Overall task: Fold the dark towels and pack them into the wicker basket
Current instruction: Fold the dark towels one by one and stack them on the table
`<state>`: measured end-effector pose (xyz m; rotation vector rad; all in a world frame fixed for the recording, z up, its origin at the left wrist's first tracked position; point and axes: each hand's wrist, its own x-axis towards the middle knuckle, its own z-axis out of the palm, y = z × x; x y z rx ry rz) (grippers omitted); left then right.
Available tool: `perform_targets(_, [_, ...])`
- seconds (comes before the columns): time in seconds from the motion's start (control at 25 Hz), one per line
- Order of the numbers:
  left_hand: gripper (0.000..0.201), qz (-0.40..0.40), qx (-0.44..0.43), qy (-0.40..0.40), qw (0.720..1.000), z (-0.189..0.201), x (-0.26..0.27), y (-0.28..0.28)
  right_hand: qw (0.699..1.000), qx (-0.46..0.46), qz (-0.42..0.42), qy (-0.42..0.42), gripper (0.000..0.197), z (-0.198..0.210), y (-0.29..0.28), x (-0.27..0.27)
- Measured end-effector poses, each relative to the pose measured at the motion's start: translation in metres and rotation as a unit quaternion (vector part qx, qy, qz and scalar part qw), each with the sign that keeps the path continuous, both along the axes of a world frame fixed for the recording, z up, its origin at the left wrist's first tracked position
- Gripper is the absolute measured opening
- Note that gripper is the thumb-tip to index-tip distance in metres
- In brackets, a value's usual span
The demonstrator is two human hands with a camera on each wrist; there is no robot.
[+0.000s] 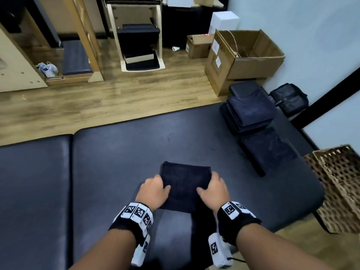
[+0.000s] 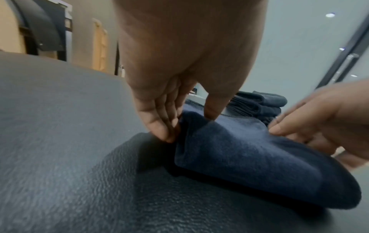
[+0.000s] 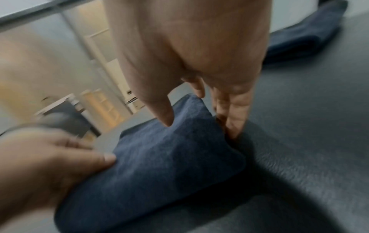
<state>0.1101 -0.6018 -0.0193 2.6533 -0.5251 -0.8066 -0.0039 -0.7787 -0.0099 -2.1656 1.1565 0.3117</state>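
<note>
A folded dark blue towel [image 1: 185, 184] lies on the black padded bench [image 1: 116, 156] in front of me. My left hand [image 1: 153, 189] grips its left edge, thumb on top and fingers tucked under the side [image 2: 165, 126]. My right hand [image 1: 213, 189] grips the right edge the same way [image 3: 229, 123]. The same towel [image 2: 249, 157] [image 3: 159, 157] fills both wrist views. A flat folded towel [image 1: 268, 151] and a stack of folded dark towels [image 1: 249, 114] lie at the bench's far right. The wicker basket [image 1: 339, 184] stands on the floor right of the bench.
An open cardboard box [image 1: 245, 55] and a smaller box [image 1: 198, 45] sit on the wood floor beyond the bench. A black bag [image 1: 290, 98] lies by the wall. Wooden frames and a white step unit [image 1: 140, 45] stand at the back.
</note>
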Motion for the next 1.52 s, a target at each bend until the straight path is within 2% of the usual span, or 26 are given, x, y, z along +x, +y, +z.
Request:
perform_targets(0.08, [0.043,0.060,-0.008,0.053,0.997,-0.007,-0.002,0.001,0.997,0.035,-0.061,0.026,0.038,0.001,-0.005,0.003])
perform_targets(0.16, [0.046,0.099,-0.025,0.088,0.991,-0.016,-0.003,0.003,0.994,0.073,-0.077,0.039,0.024,-0.001,-0.012,0.001])
perform_targets(0.28, [0.045,0.146,-0.059,0.143,0.977,-0.026,-0.005,0.000,0.986,0.128,-0.100,0.028,0.022,-0.003,-0.023,-0.006])
perform_targets(0.36, [0.036,0.177,-0.102,0.190,0.960,-0.025,-0.012,-0.015,0.985,0.139,-0.098,0.015,0.024,-0.002,-0.043,-0.013])
perform_targets(0.4, [0.038,0.193,-0.123,0.204,0.952,-0.025,-0.017,-0.026,0.986,0.136,-0.093,0.003,0.023,-0.001,-0.056,-0.016])
perform_targets(0.48, [0.053,0.226,-0.167,0.211,0.936,-0.024,-0.027,-0.059,0.988,0.125,-0.079,-0.035,0.015,0.008,-0.092,-0.023])
perform_targets(0.52, [0.052,0.236,-0.184,0.218,0.929,-0.021,-0.030,-0.075,0.989,0.115,-0.072,-0.055,0.011,0.015,-0.107,-0.025])
perform_targets(0.64, [0.025,0.244,-0.225,0.207,0.920,0.002,-0.046,-0.150,0.986,0.104,-0.055,-0.120,0.013,0.035,-0.184,-0.031])
perform_targets(0.84, [0.016,0.270,-0.290,0.200,0.896,0.038,-0.079,-0.282,0.982,0.071,-0.061,-0.165,0.008,0.058,-0.323,-0.042])
perform_targets(0.92, [0.021,0.276,-0.297,0.194,0.893,0.040,-0.092,-0.329,0.982,0.051,-0.050,-0.172,0.008,0.059,-0.370,-0.046])
perform_targets(1.0, [0.028,0.298,-0.287,0.179,0.893,0.035,-0.099,-0.362,0.990,0.024,0.003,-0.141,0.020,0.054,-0.404,-0.049])
perform_targets(1.08, [0.033,0.285,-0.226,0.145,0.920,0.026,-0.107,-0.376,0.985,-0.087,0.132,-0.070,0.053,0.045,-0.420,-0.057])
perform_targets(1.12, [0.036,0.266,-0.177,0.112,0.941,0.025,-0.112,-0.379,0.963,-0.160,0.204,-0.066,0.063,0.041,-0.422,-0.062])
perform_targets(1.16, [0.038,0.249,-0.137,0.077,0.955,0.025,-0.117,-0.380,0.931,-0.212,0.280,-0.095,0.063,0.038,-0.419,-0.066])
perform_targets(1.24, [0.046,0.236,-0.107,0.050,0.965,0.029,-0.125,-0.379,0.866,-0.244,0.411,-0.150,0.054,0.030,-0.412,-0.072])
perform_targets(1.28, [0.048,0.231,-0.097,0.050,0.967,0.030,-0.128,-0.378,0.858,-0.225,0.443,-0.130,0.057,0.030,-0.408,-0.074])
perform_targets(1.4, [0.045,0.202,-0.063,0.066,0.975,0.023,-0.136,-0.372,0.892,-0.146,0.427,0.007,0.076,0.035,-0.404,-0.062])
perform_targets(1.52, [0.038,0.185,-0.051,0.079,0.978,0.022,-0.143,-0.360,0.878,-0.151,0.447,0.075,0.075,0.046,-0.398,-0.049])
